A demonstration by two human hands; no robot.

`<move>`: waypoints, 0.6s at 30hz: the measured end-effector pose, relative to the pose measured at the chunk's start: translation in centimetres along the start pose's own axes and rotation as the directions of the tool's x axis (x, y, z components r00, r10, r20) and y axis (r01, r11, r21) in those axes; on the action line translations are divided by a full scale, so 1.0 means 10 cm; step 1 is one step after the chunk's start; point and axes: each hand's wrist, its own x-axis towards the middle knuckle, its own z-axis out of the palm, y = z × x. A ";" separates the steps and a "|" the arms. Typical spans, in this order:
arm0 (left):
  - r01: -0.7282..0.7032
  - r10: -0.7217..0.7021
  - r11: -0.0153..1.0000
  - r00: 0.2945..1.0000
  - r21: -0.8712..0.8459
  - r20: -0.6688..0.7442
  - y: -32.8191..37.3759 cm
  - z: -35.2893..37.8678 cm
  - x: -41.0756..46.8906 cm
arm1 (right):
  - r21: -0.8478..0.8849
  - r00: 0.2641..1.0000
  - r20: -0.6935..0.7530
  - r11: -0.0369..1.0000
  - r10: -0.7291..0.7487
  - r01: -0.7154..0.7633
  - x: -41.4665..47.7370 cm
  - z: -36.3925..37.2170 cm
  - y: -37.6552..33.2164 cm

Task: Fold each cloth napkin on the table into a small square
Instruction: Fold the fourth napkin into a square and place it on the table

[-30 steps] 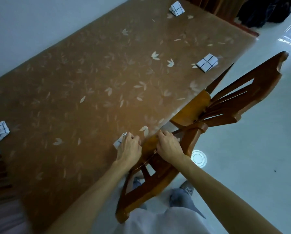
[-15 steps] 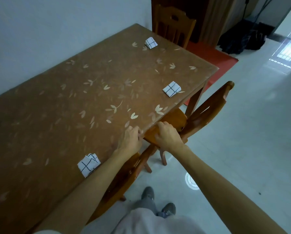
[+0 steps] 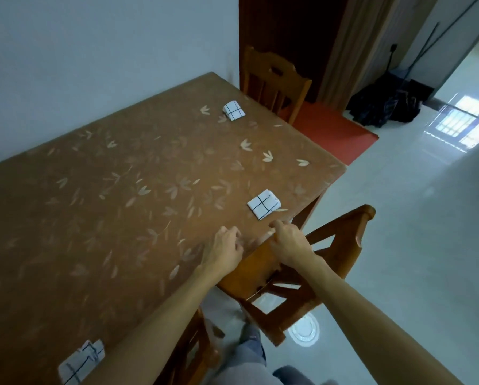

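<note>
Three white napkins with black grid lines lie folded into small squares on the brown leaf-patterned table (image 3: 127,218). One napkin (image 3: 264,204) sits near the table's right edge, just beyond my hands. A second napkin (image 3: 233,110) lies at the far end. The third napkin (image 3: 81,362) is at the near edge, lower left, looser in shape. My left hand (image 3: 227,245) rests at the table edge with fingers curled and holds nothing. My right hand (image 3: 288,243) hovers over the table edge and chair seat, fingers curled, nothing in it.
A wooden chair (image 3: 363,232) stands tucked against the table's right side, under my right hand. Another chair (image 3: 274,79) stands at the far end. A second chair's back (image 3: 194,351) is below my left arm. A red mat (image 3: 330,129) and a dark bundle (image 3: 385,107) lie on the pale floor.
I have moved along the table toward its far end. Both hands slid forward along the edge, away from the near napkin and closer to the one by the right edge.
</note>
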 end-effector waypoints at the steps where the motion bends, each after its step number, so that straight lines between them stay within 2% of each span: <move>1: 0.004 -0.004 1.000 1.000 -0.007 0.012 0.05 0.00 0.11 | 0.010 1.000 -0.004 1.000 0.005 -0.005 0.11 -0.07 0.03; 7: 0.006 -0.006 1.000 0.998 0.000 0.066 0.28 0.15 0.61 | 0.013 0.999 0.037 1.000 -0.007 0.007 0.60 -0.33 0.24; 11: -0.017 0.017 1.000 0.998 0.009 0.056 0.48 0.29 0.97 | -0.024 0.992 0.099 0.997 -0.075 0.078 0.96 -0.42 0.45; 14: 0.005 -0.006 0.999 1.000 0.054 0.018 0.64 0.43 1.26 | -0.025 0.985 0.124 0.991 -0.124 0.128 1.31 -0.40 0.63; 18: 0.094 -0.098 0.988 0.995 0.123 0.030 0.82 0.64 1.56 | -0.048 0.950 0.249 0.978 -0.187 0.205 1.68 -0.36 0.82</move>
